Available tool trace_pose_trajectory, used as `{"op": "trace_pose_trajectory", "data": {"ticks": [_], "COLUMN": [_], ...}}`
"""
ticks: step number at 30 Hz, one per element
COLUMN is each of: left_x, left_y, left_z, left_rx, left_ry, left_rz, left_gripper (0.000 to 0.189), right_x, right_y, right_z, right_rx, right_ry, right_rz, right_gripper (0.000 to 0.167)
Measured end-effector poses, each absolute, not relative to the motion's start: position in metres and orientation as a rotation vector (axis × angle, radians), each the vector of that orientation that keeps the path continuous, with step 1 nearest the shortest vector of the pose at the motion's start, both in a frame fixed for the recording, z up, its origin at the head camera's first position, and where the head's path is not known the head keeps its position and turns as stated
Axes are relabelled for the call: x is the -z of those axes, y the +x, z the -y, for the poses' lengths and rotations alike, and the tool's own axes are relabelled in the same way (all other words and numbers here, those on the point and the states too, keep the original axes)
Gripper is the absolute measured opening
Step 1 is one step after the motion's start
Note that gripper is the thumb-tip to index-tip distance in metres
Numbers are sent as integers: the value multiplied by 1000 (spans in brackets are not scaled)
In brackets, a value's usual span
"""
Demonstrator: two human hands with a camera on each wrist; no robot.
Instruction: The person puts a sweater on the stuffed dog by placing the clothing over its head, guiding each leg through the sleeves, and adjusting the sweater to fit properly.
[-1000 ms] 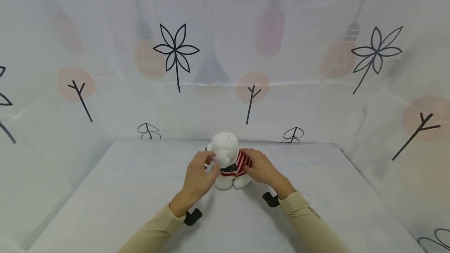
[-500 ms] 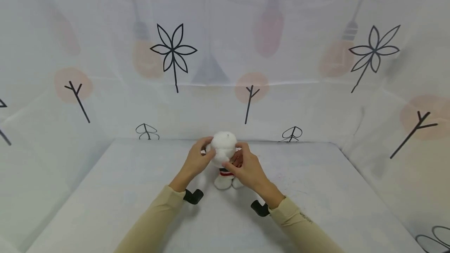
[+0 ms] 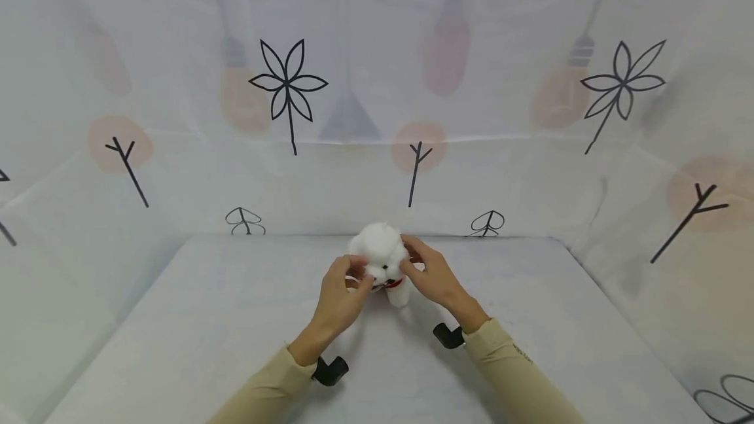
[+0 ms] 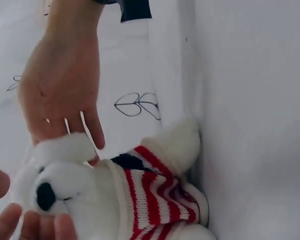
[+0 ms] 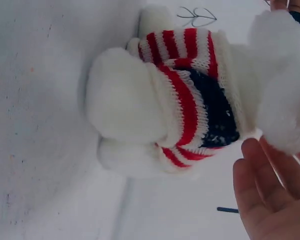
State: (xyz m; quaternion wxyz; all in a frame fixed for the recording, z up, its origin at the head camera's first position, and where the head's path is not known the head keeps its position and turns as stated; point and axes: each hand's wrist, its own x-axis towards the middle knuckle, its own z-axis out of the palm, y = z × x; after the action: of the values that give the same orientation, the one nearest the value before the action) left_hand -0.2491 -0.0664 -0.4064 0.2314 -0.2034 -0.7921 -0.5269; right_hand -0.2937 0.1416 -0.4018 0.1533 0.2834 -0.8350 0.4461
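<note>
A white stuffed animal in a red-and-white striped knit sweater stands upright near the table's far edge. Its black nose shows in the left wrist view. My left hand is at the left side of its face, fingertips at the muzzle and a gap between thumb and fingers. On the other side, my right hand touches the head with fairly straight fingers, seen in the right wrist view. A navy patch marks the sweater's back in that view. Both hands partly hide the body in the head view.
The white table runs back to a pale cloth wall printed with line-drawn plants, which also rises at both sides. A black mount sits on the left wrist and another on the right wrist.
The stuffed animal has turned on the spot, so its face now points toward me. My hands reached round its head and then drew slightly apart, to either side of the face.
</note>
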Motion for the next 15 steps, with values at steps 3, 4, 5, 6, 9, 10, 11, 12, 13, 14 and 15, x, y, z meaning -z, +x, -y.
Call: {"op": "trace_pose_trajectory", "data": {"ticks": [3,4,5,6,9,10,11,12,13,14,15], "left_x": [407,407,408,408,409,409,410,410,410,410,410], "left_y": [-257,-261,-265,-269,-278,-280,-281,-282,-282,-282,-281], "left_z": [69,72,75,78,86,87,88,89,88,87,86], "left_rx": [1427,1414,1402,1395,1430,1449,1472,1499,1529,1549,1555], "left_ry": [-533,-510,-484,-461,-451,-465,-483,-503,-522,-548,-565], "left_rz": [2093,2080,2078,2089,2185,2219,2246,2264,2272,2271,2271], "left_gripper": [23,25,28,31,43,46,48,50,51,53,54], "right_x": [400,400,400,400,399,399,400,401,401,402,403], "right_y": [-292,-291,-289,-287,-280,-279,-278,-277,-277,-277,-277], "right_z": [-142,-141,-140,-138,-131,-129,-128,-127,-127,-127,-128], "right_rx": [-1240,-1234,-1236,-1241,-1232,-1207,-1177,-1140,-1105,-1077,-1061], "right_ry": [739,715,690,673,650,646,640,639,636,634,637], "right_rz": [2337,2313,2285,2262,2243,2252,2272,2299,2324,2350,2371], "right_gripper": [38,35,32,29,29,32,35,40,45,49,54]}}
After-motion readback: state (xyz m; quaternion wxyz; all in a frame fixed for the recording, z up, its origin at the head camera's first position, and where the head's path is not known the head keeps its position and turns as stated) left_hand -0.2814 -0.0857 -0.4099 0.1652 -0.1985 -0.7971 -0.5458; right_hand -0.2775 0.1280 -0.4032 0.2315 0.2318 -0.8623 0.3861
